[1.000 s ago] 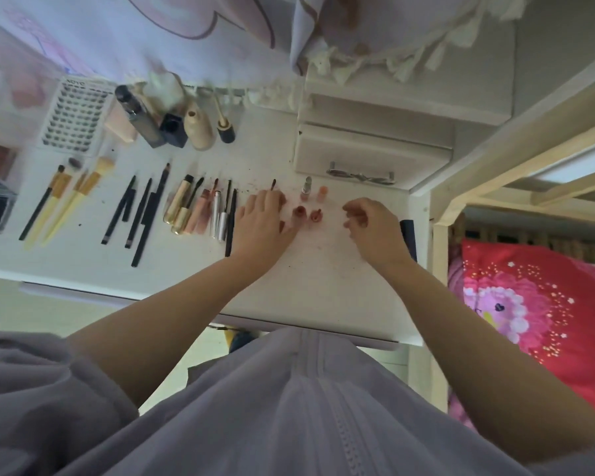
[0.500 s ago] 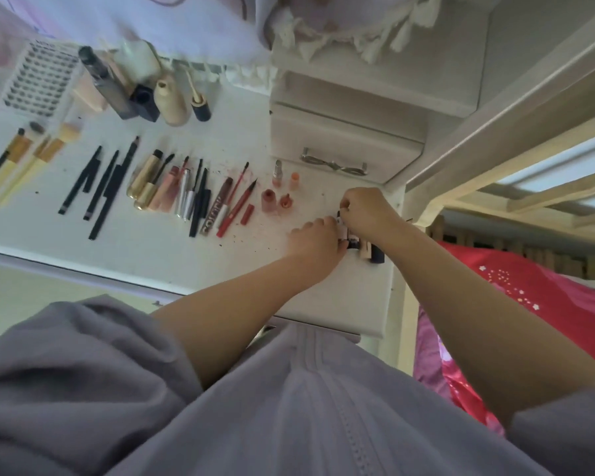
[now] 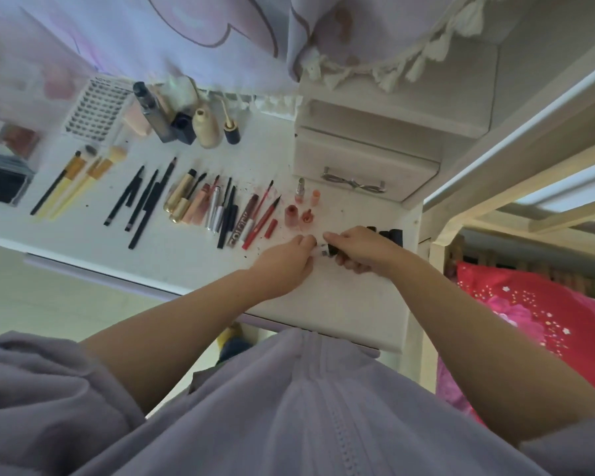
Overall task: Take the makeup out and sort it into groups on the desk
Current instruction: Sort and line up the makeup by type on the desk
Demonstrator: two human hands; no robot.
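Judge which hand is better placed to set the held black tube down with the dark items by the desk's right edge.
Right, probably: the right hand grips the black tube beside the dark items; the left hand only pinches its white end.

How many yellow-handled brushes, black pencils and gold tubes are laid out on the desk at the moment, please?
Yellow-handled brushes: 3
Black pencils: 4
Gold tubes: 2
Total: 9

White capitals, partly readable as "COLO", run along a brown tube [image 3: 243, 221] left of the left hand [image 3: 287, 262] — and a barcode sticker [image 3: 323, 251], digits too small, sits between both hands.
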